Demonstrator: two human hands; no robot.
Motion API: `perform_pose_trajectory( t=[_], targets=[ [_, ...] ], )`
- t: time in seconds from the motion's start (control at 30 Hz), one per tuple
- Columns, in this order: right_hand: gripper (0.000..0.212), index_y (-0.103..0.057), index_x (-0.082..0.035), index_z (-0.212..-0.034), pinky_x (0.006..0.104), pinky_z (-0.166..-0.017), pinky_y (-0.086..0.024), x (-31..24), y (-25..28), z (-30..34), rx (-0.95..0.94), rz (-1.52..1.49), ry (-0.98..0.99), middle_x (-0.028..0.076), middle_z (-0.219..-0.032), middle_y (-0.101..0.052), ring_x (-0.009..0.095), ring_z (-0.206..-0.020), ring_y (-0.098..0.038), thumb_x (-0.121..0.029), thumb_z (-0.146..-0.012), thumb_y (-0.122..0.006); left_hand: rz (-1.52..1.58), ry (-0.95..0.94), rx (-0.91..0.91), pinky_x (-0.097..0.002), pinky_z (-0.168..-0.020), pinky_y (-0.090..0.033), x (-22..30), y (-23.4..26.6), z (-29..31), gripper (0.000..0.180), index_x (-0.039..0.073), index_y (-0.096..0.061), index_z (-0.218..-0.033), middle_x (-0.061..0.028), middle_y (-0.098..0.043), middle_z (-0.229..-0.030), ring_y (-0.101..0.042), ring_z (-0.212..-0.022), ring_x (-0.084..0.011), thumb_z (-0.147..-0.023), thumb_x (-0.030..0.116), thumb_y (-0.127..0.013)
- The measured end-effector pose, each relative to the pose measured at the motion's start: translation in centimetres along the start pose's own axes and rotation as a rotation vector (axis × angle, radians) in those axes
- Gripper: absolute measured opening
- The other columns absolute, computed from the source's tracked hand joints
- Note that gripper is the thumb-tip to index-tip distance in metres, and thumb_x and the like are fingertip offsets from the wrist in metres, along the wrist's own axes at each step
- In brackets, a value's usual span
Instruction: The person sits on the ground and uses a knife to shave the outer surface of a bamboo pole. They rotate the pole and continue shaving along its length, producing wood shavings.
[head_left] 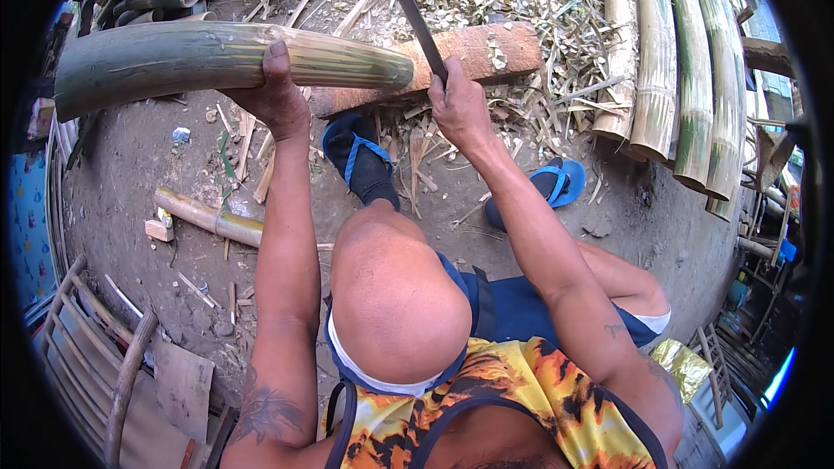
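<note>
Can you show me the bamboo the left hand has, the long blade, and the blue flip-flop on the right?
Bamboo piece (217, 56): head view, middle of its green outer wall.
Long blade (408, 5): head view, middle of its visible length.
Blue flip-flop (570, 183): head view, on its sole.

Soft, even daylight brightens the ground (191, 165), with darker shadow beneath the bamboo poles (657, 78) at two o'clock. Gold foil (682, 365) glints at four o'clock, near blue-white glare. The center looks sharp; fisheye distortion bows the poles, and blackness rings everything.
</note>
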State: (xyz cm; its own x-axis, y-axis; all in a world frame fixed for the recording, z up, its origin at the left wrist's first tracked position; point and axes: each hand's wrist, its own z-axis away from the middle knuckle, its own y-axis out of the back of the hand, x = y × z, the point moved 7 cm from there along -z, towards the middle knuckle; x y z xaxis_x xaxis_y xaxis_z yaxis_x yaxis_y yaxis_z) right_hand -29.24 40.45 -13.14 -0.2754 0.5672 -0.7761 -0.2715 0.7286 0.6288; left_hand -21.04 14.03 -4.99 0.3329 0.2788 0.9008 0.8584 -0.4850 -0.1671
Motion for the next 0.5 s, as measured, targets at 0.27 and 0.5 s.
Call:
perform_pose_trajectory(
  t=[0.27, 0.5],
  targets=[
    [0.021, -0.046, -0.003, -0.110, 0.0625, -0.074, -0.047, 1.7, -2.7, 0.3, -0.243, 0.246, -0.267, 0.034, -0.083, -0.065, 0.054, -0.083, -0.063, -0.020, -0.098, -0.048, -0.001, -0.049, 0.007, -0.0444, -0.110, -0.032, 0.5, -0.7, 0.6, 0.097, -0.001, -0.022, -0.145, -0.0197, -0.036, -0.137, -0.042, -0.125, -0.0300, -0.073, 0.034, -0.077],
    [0.016, -0.045, -0.003, -0.102, 0.0579, -0.060, -0.046, -2.5, 1.8, -0.3, 0.074, -0.037, 0.036, 0.027, -0.069, -0.061, 0.051, -0.071, -0.062, -0.014, -0.096, -0.056, -0.031, -0.026, -0.067, -0.0419, -0.108, -0.034, -1.8, 0.5, -0.4, 0.090, -0.003, -0.029, -0.142, -0.0180, -0.044, -0.131, -0.047, -0.119, -0.0296, -0.074, 0.034, -0.076]
  ],
)
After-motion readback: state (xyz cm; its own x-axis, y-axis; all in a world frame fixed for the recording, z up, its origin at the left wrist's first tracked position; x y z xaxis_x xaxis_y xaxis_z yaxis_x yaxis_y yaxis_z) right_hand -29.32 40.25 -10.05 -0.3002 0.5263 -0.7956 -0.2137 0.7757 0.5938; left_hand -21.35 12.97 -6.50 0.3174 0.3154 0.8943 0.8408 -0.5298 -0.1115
